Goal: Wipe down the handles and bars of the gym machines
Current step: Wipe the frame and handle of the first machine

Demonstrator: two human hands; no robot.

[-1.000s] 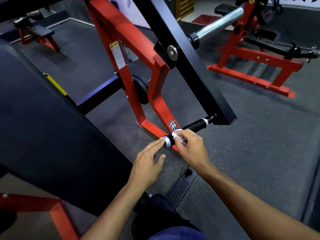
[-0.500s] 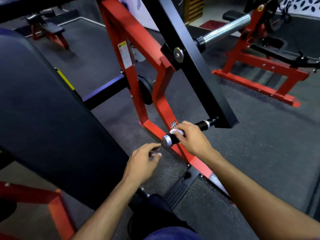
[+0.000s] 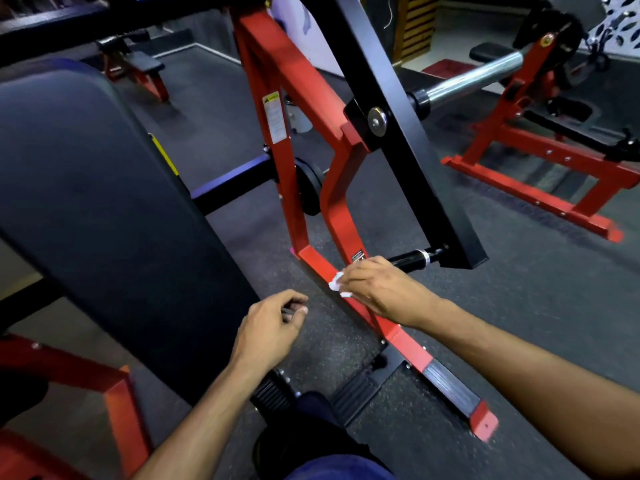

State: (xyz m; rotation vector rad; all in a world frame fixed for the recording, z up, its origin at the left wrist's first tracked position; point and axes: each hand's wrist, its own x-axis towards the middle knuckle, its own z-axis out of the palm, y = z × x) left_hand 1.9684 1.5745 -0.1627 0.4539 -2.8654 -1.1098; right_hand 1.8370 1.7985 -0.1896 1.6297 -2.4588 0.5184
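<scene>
The fingers (image 3: 349,277) of the right hand (image 3: 381,289) are curled around a small white cloth (image 3: 335,282) and press it on the near end of the black handle (image 3: 408,261); the end itself is hidden under the hand. This handle sticks out from the bottom of the slanted black bar (image 3: 398,116), and only its far part with a silver ring is visible. The left hand (image 3: 270,327) hangs just beside, apart from the machine, fingers loosely bent and holding nothing (it could steady the bar). Behind the handle stands the red frame (image 3: 287,74), and on the left a dark back pad (image 3: 86,202).

To wipe well, I think the cloth should wrap the whole round of the handle and go with a twist along its length up to the ring, because a flat pass leaves the underside untouched. The small cloth may slip out, so a firm pinch is needed.
</scene>
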